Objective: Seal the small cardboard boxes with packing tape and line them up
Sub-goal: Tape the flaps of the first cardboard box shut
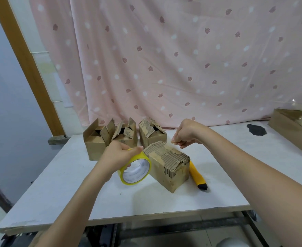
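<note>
Far edge blocked by three open boxes [123, 138]; near box [168, 166] flanked closely by tape roll [135, 171], knife [198, 177]; front of table [146, 202] left free.

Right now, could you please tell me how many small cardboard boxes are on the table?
4. Three open boxes stand in a row at the back: left, middle, right. One closed box sits in front, between the hands. The left and middle boxes are partly hidden.
</note>
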A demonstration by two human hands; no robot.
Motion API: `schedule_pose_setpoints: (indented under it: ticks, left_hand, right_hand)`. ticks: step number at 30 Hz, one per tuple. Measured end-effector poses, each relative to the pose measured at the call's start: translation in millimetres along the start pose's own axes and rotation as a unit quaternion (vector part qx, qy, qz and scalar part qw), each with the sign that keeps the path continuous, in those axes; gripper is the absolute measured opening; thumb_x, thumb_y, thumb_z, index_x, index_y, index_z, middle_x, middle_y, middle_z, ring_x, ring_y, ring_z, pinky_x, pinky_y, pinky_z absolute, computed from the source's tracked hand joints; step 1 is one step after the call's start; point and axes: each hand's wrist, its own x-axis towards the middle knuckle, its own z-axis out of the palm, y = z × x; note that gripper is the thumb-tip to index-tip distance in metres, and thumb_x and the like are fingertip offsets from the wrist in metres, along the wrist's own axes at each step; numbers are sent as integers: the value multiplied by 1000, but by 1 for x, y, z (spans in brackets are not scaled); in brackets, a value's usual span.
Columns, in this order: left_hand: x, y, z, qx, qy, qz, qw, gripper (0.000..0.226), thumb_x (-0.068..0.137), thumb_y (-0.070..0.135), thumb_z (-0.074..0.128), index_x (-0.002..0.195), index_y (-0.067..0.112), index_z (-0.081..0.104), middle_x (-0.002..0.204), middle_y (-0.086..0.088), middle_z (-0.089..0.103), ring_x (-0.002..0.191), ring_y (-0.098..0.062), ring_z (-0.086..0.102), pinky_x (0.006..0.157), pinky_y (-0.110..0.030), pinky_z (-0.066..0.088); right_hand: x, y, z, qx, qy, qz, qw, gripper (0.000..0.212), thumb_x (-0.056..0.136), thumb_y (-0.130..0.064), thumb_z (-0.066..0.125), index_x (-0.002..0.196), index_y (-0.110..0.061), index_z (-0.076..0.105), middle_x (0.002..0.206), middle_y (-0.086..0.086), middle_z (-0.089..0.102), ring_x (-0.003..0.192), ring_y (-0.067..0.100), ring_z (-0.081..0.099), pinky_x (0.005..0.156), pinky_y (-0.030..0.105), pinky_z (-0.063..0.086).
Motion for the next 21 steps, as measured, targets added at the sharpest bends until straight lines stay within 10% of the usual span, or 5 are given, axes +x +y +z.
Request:
schedule_pose_setpoints:
  ticks: [17, 21]
  left_hand:
    - [0, 3, 7, 22, 11, -20, 999, 64, 82, 41, 77, 49, 19, 27, 48, 0, 25, 38, -13, 51, 58, -28, 35]
    - [0, 3, 5, 29, 11, -16, 999, 64, 83, 41, 76, 49, 19, 27, 48, 0, 25, 38, -13, 51, 58, -27, 35]
  right_hand:
    - [22, -7, 16, -204, 64, -3, 977, 27, 87, -32, 73, 105, -11, 76, 96, -1, 77, 89, 13, 73, 92, 29, 54]
    - [21, -7, 15, -200, 78, -20, 976, 20, 88, -20, 71, 101, -5, 73, 79, 1, 73, 66, 13, 70, 63, 23, 55]
